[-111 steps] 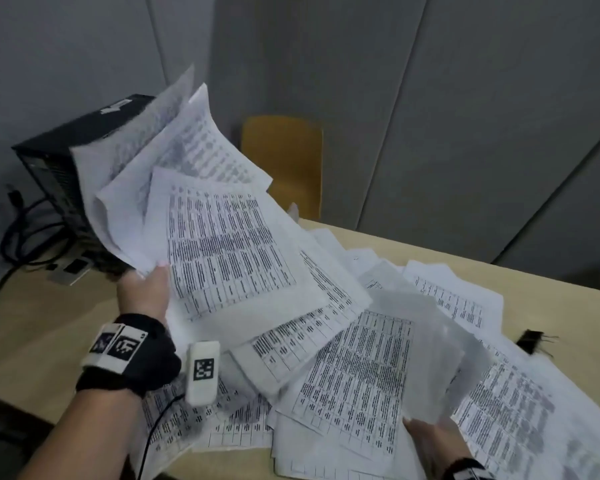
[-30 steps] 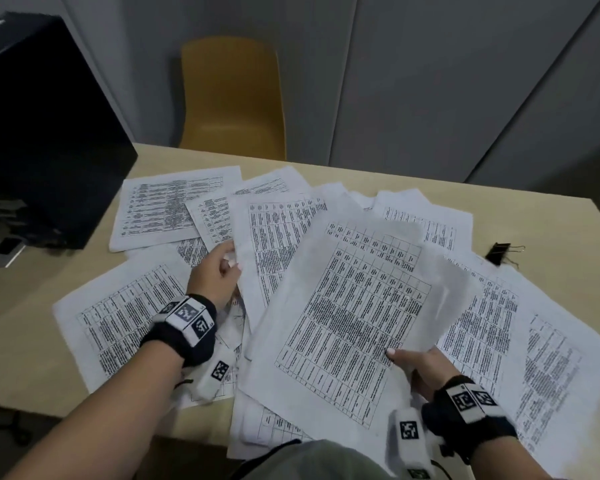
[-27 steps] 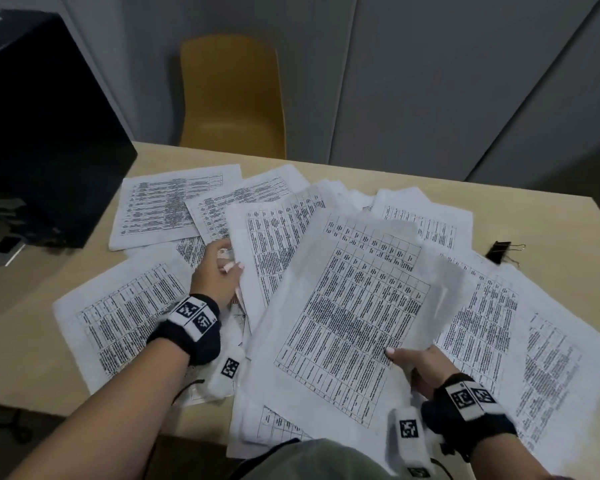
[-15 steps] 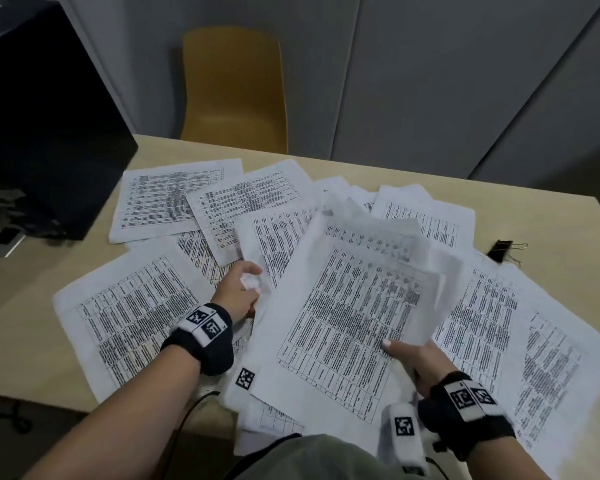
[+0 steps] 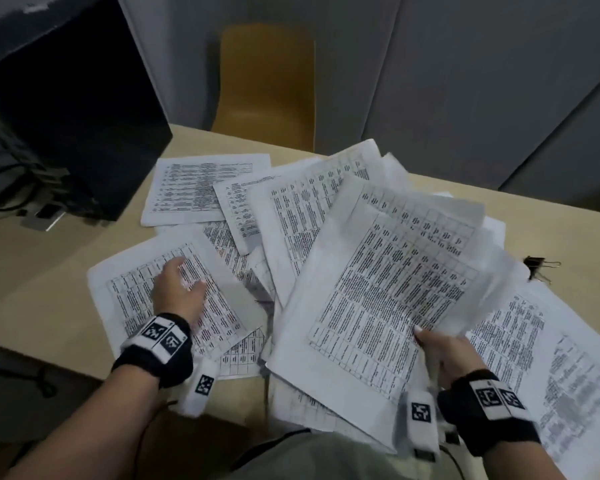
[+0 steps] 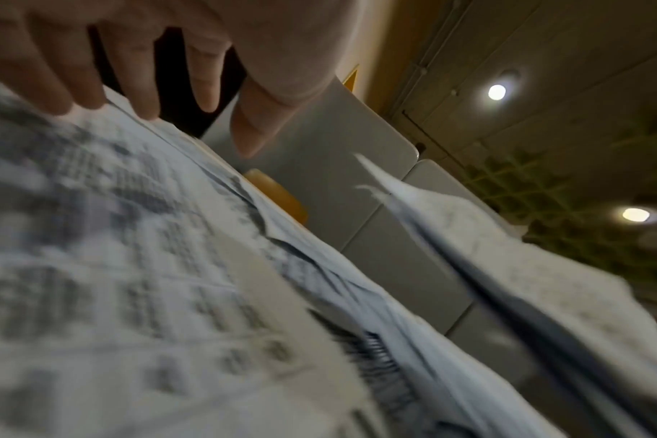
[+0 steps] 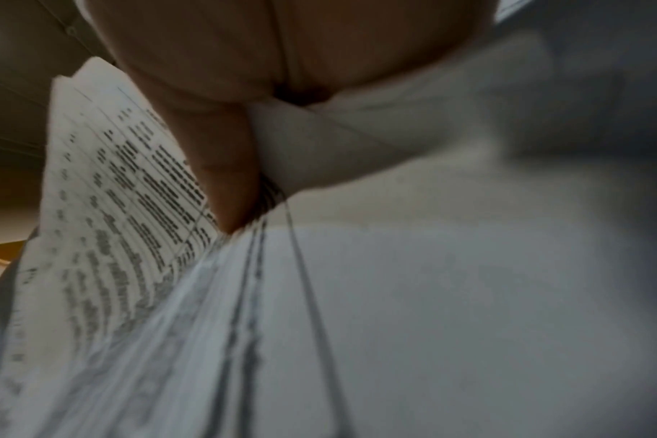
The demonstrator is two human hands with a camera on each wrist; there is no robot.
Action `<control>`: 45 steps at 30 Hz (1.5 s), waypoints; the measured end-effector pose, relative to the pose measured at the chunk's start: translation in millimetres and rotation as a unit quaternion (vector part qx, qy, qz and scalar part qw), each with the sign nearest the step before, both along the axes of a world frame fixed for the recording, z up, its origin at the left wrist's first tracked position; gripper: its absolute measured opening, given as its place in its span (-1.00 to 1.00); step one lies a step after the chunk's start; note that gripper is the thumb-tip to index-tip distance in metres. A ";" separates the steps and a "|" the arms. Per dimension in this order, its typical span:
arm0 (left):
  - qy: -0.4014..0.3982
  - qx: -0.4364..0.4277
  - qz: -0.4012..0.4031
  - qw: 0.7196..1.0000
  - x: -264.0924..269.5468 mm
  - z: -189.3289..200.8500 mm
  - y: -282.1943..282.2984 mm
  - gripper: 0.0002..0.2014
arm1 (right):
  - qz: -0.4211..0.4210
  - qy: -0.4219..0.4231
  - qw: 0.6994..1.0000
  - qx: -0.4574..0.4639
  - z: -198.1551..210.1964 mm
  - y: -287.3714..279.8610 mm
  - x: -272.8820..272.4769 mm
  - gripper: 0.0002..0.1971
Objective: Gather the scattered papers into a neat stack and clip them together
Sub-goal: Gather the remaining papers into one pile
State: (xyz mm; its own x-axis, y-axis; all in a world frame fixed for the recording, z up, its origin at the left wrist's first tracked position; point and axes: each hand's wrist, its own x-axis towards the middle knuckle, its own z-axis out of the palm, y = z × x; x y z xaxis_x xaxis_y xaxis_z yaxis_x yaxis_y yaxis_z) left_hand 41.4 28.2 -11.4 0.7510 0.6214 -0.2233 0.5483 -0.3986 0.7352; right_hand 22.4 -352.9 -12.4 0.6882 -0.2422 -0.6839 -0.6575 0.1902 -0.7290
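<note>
Printed sheets lie scattered over the beige table [image 5: 32, 271]. My right hand [image 5: 440, 351] pinches a loose bundle of papers [image 5: 388, 285] at its near edge, thumb on top, and holds it raised and fanned; in the right wrist view the thumb [image 7: 222, 166] presses on the bundle [image 7: 124, 207]. My left hand [image 5: 181, 289] lies with straight fingers on a single sheet [image 5: 142, 289] at the left; its fingertips [image 6: 143, 97] touch the sheet [image 6: 94, 266] in the left wrist view. A black binder clip [image 5: 537, 268] sits on the table at the right, apart from both hands.
A black computer case [image 5: 66, 109] with cables [image 5: 11, 188] stands at the back left. A yellow chair [image 5: 267, 84] is behind the table's far edge. More sheets [image 5: 551, 368] lie flat at the right, and the near table edge runs under my forearms.
My left hand let go of the sheet it was feeding into the bundle and moved left onto the flat sheet. The right hand's bundle has risen and fanned wider.
</note>
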 end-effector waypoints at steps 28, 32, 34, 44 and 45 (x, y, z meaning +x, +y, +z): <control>0.076 0.089 -0.055 0.992 50.4 -17.1 49.3 -0.53 | 0.008 0.106 0.994 -0.030 -23.1 -20.4 -1.5 -0.36; 0.023 0.054 -0.035 0.998 28.9 -21.7 44.0 -0.64 | 0.025 0.096 0.994 -0.044 -5.0 -7.7 -2.2 -0.62; 0.064 0.076 0.041 0.994 16.3 -21.9 48.3 -0.50 | 0.046 0.068 0.995 -0.052 -1.8 -4.8 -2.9 -0.71; 0.090 -0.068 0.168 0.979 -20.5 -19.7 41.6 0.07 | 0.075 0.013 0.991 -0.111 -4.2 -3.1 -1.7 -0.77; 0.082 -0.074 0.158 0.981 -20.1 -21.0 37.3 0.07 | 0.085 0.016 0.990 -0.110 -1.3 -1.8 -1.4 -0.78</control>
